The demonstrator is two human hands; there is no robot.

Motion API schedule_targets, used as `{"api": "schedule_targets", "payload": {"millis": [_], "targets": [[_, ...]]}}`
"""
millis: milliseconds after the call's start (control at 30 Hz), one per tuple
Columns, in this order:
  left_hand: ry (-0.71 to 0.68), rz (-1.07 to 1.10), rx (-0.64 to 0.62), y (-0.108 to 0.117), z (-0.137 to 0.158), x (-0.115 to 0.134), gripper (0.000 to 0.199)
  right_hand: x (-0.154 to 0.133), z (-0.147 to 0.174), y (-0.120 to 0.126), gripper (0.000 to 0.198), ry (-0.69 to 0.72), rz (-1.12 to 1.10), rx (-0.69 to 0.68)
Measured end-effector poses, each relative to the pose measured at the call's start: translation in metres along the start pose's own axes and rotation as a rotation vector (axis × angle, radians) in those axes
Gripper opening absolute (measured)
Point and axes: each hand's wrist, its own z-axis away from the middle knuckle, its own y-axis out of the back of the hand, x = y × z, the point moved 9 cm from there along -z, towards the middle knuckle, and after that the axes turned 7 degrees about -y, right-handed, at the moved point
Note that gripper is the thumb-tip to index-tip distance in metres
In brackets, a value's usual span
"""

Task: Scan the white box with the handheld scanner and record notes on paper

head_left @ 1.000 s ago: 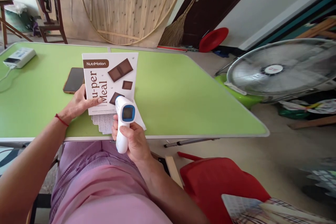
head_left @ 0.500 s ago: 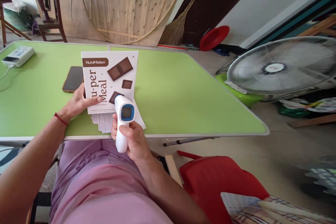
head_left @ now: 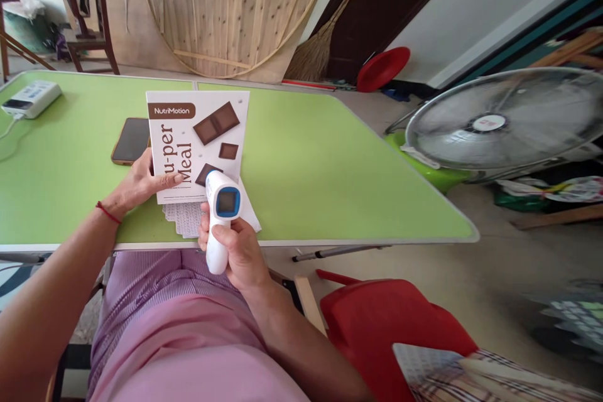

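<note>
My left hand [head_left: 149, 177] grips the left edge of a white box [head_left: 174, 144] printed "NutriMotion" with chocolate pieces, thumb across its front and fingers hidden behind. In my right hand [head_left: 238, 248] is a white infrared thermometer [head_left: 219, 251] with a blue-framed screen, its head overlapping the box's lower right corner. The screen looks dark. Below the box, printed sheets [head_left: 187, 220] stick out on the green table [head_left: 330, 182]. A smartphone [head_left: 129, 140] lies flat behind my left hand, partly covered by the box.
At the table's far left lies a white power bank [head_left: 32, 98] with a cable. A large fan [head_left: 504, 122] stands to the right. A red chair [head_left: 386, 320] with cloth on it is at my right side. A broom [head_left: 315, 47] leans by the door.
The view has shifted very slightly. Both hands, the box and the thermometer keep their places.
</note>
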Motion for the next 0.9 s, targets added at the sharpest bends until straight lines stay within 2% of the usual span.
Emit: {"api": "schedule_targets", "payload": {"millis": [633,900], "targets": [[0.02,-0.037,-0.003,-0.001,0.004,0.008,0.064,-0.002,0.003,-0.003,0.019,0.005,-0.034,-0.033],[0.01,-0.196,0.004,0.006,0.002,0.007,0.066,-0.004,0.006,-0.001,0.023,0.033,-0.064,-0.023]]}}
